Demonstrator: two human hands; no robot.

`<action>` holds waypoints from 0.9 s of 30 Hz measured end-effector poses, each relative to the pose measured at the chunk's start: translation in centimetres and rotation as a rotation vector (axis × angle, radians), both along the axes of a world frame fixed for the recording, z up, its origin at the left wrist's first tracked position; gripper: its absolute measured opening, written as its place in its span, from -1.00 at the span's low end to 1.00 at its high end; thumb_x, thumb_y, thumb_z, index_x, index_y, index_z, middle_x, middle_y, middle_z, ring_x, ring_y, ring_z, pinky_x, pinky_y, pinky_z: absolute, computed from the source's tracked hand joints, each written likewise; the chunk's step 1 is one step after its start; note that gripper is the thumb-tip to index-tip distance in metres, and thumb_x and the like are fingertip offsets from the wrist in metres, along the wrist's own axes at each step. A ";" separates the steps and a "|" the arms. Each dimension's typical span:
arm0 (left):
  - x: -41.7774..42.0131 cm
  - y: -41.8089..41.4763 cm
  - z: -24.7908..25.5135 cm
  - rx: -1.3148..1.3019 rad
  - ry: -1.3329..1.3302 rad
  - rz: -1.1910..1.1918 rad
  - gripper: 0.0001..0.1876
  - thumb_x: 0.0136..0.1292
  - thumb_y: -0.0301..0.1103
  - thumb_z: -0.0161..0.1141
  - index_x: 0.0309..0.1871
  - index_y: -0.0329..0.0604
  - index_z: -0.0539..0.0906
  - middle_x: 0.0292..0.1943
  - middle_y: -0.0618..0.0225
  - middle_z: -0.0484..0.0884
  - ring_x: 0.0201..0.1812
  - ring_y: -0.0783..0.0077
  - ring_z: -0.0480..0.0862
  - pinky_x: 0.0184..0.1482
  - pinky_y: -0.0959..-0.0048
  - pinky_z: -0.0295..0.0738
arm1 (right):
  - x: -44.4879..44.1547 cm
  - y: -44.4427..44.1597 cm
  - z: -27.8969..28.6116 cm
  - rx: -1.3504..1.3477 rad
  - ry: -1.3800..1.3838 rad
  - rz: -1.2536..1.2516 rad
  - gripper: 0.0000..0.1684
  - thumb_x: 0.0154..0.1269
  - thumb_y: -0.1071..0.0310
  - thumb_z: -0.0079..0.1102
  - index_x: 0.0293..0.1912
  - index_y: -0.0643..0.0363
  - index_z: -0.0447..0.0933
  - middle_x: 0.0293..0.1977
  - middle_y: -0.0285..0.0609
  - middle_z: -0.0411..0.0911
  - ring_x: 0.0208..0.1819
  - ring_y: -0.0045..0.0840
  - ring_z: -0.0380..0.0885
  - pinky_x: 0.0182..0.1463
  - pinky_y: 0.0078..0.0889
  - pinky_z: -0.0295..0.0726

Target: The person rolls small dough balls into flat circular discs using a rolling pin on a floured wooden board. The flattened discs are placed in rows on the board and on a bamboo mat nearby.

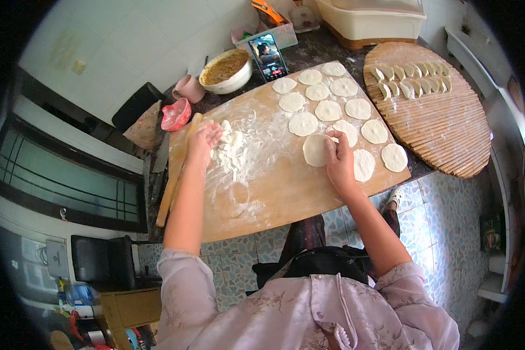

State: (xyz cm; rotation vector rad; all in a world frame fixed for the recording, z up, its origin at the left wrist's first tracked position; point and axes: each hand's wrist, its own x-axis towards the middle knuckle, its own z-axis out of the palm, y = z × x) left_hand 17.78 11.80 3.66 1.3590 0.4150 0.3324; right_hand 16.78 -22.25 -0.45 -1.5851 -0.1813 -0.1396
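Note:
My right hand (341, 159) pinches the edge of a round dough wrapper (316, 150) between thumb and fingers, over the floured wooden board (280, 197). Several more flat wrappers (328, 110) lie spread on the board's right part. At the board's left, my left hand (206, 136) is at a heap of white flour (234, 157) with small pale dough pieces (230, 134) beside its fingertips; whether it grips any of them I cannot tell. A long wooden bar (169, 188) lies along the board's left edge, under my left forearm.
Filled dumplings (424, 85) stand in two rows on a round slatted mat (437, 127) at the right. Behind the board are a bowl of filling (227, 72), a propped phone (269, 58), a pink mug (190, 89) and a red scoop-like container (176, 114). A cream bin (372, 22) stands farther back.

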 end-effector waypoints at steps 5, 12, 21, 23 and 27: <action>5.9 1.7 -1.5 -0.238 -0.011 0.086 -0.85 0.21 -0.53 -0.02 -0.20 -0.46 0.42 -0.21 0.02 0.52 -0.09 0.10 0.56 0.04 0.29 0.55 | 0.1 -0.2 -0.4 -0.012 0.058 0.081 -0.70 0.30 0.45 -0.10 0.04 0.18 0.29 -0.54 0.00 0.43 -0.52 -0.38 0.39 -0.35 -0.38 0.39; 11.0 4.1 -1.8 -0.308 -0.042 0.058 -0.68 0.19 -0.50 -0.02 -0.07 -0.59 0.25 -0.03 -0.14 0.32 0.07 0.00 0.42 0.08 0.12 0.53 | 0.1 0.4 0.3 -0.281 0.080 0.118 -0.53 0.20 0.50 -0.02 0.13 0.13 0.24 -0.25 0.25 0.49 -0.09 0.04 0.46 -0.07 -0.12 0.42; 14.5 4.5 -1.1 -0.560 -0.027 0.012 -0.22 0.26 -0.27 -0.01 0.31 -0.49 -0.25 0.19 -0.27 0.08 0.20 -0.14 0.25 0.11 0.05 0.44 | 0.6 0.8 1.0 -0.283 0.071 0.156 -0.40 0.09 0.54 0.10 0.16 0.12 0.24 -0.02 0.10 0.46 0.09 -0.14 0.42 0.08 -0.25 0.41; 15.1 5.0 -1.2 -0.536 -0.036 -0.006 -0.25 0.26 -0.27 0.01 0.30 -0.49 -0.18 0.18 -0.26 0.09 0.16 -0.13 0.31 0.08 0.09 0.47 | 0.7 1.0 1.1 -0.263 0.049 0.140 -0.45 0.07 0.58 0.11 0.11 0.16 0.31 0.00 0.04 0.46 0.11 -0.20 0.41 0.09 -0.31 0.40; 14.6 5.0 -1.8 -0.313 -0.006 -0.043 -0.34 0.24 -0.27 0.05 0.25 -0.47 0.01 0.16 -0.22 0.15 -0.01 -0.08 0.49 0.01 0.19 0.54 | 0.5 1.1 1.1 -0.343 -0.016 0.072 -0.50 0.04 0.63 0.11 0.04 0.16 0.40 0.00 0.00 0.46 0.12 -0.23 0.41 0.12 -0.32 0.39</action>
